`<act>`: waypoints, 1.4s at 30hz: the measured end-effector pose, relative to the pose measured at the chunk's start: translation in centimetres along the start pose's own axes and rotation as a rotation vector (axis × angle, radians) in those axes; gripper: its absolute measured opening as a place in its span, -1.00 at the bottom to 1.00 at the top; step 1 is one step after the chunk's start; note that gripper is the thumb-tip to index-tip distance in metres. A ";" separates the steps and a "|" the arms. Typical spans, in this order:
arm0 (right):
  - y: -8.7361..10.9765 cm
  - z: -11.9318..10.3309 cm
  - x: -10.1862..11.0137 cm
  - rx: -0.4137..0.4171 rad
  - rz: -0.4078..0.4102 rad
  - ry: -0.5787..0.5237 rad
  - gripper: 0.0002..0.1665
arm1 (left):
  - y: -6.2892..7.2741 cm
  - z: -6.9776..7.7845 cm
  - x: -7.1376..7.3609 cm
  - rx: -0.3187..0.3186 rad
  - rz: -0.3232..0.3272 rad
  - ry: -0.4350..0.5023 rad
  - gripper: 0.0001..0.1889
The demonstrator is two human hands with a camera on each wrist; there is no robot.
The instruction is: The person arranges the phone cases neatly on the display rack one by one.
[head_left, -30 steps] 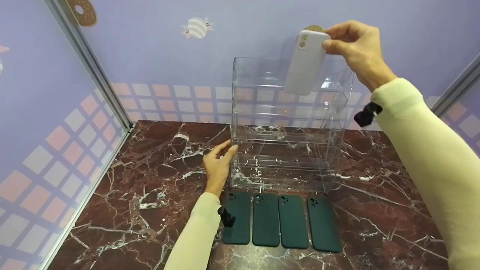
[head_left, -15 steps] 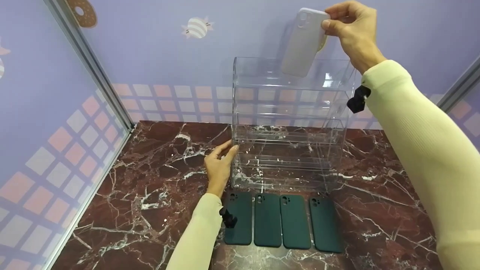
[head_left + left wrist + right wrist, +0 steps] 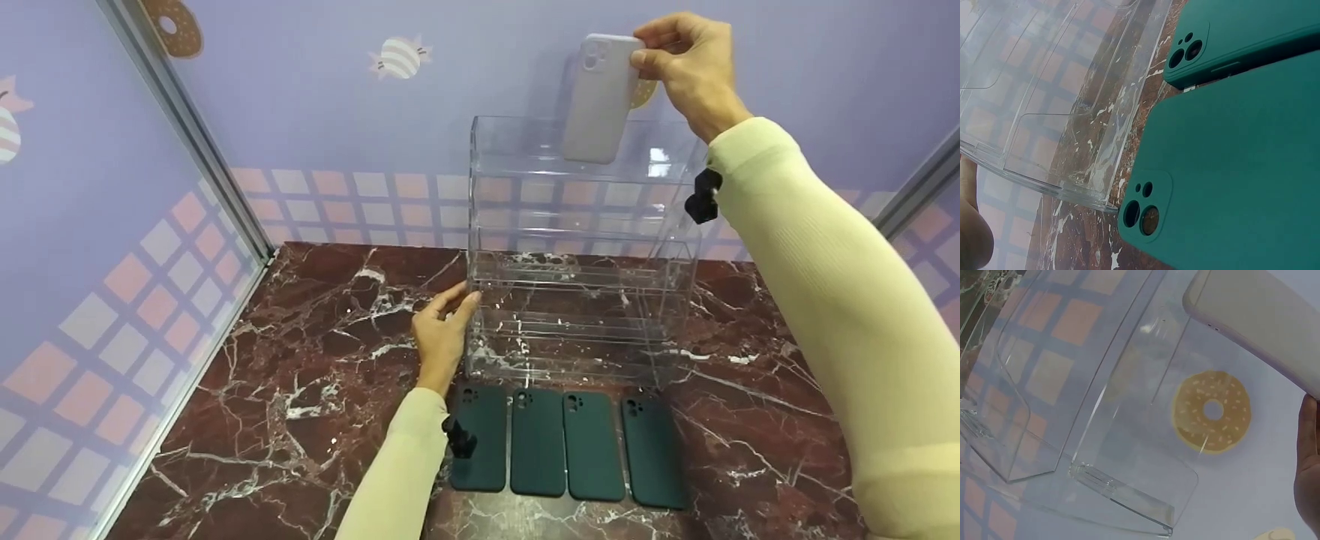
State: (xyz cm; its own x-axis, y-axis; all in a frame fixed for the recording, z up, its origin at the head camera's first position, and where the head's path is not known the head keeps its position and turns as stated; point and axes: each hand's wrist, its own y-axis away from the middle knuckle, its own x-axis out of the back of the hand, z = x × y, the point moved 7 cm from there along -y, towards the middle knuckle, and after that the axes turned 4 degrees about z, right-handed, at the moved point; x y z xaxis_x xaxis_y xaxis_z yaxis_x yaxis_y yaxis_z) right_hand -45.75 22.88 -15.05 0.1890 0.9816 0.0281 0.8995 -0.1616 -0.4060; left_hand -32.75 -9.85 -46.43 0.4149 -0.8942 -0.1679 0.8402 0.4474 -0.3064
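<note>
My right hand (image 3: 699, 71) pinches a pale lilac phone case (image 3: 598, 105) by its upper corner, thumb in front. The case hangs nearly upright, its lower end over the top tier of a clear stepped display rack (image 3: 577, 281); contact cannot be told. In the right wrist view, the case (image 3: 1264, 318) is beside the rack's clear top tier (image 3: 1129, 416). My left hand (image 3: 441, 334) holds the rack's left side edge with thumb and fingers. Several dark green phone cases (image 3: 537, 442) lie in a row before the rack, camera holes towards it.
The rack stands on a dark red marbled table (image 3: 322, 405). Behind it rises a lilac wall (image 3: 315, 97) with printed squares and sweets. A side panel with a metal frame strip (image 3: 202, 142) bounds the left.
The lilac phone case first rose, then came down a little and moved left, hanging more upright. My left hand stays at the rack's side.
</note>
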 end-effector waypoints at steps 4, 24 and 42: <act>-0.1 0.5 -0.3 -0.029 -0.014 -0.002 -0.74 | 0.0 0.0 0.0 -0.003 -0.003 0.012 -0.72; -0.2 2.3 -0.5 -0.091 -0.013 -0.029 -0.69 | 0.3 0.5 -0.3 0.001 0.001 0.005 -0.72; 0.3 4.3 -0.8 -0.165 -0.053 -0.089 -0.32 | 0.5 0.4 -0.7 0.025 -0.018 -0.006 -0.72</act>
State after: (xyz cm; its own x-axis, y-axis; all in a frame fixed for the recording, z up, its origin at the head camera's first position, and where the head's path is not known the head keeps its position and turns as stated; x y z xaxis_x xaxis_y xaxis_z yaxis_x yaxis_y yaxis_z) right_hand -47.29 22.47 -19.10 0.1112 0.9931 -0.0381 0.9610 -0.1172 -0.2506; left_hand -32.44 -9.02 -46.13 0.4015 -0.9023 -0.1569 0.8560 0.4306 -0.2859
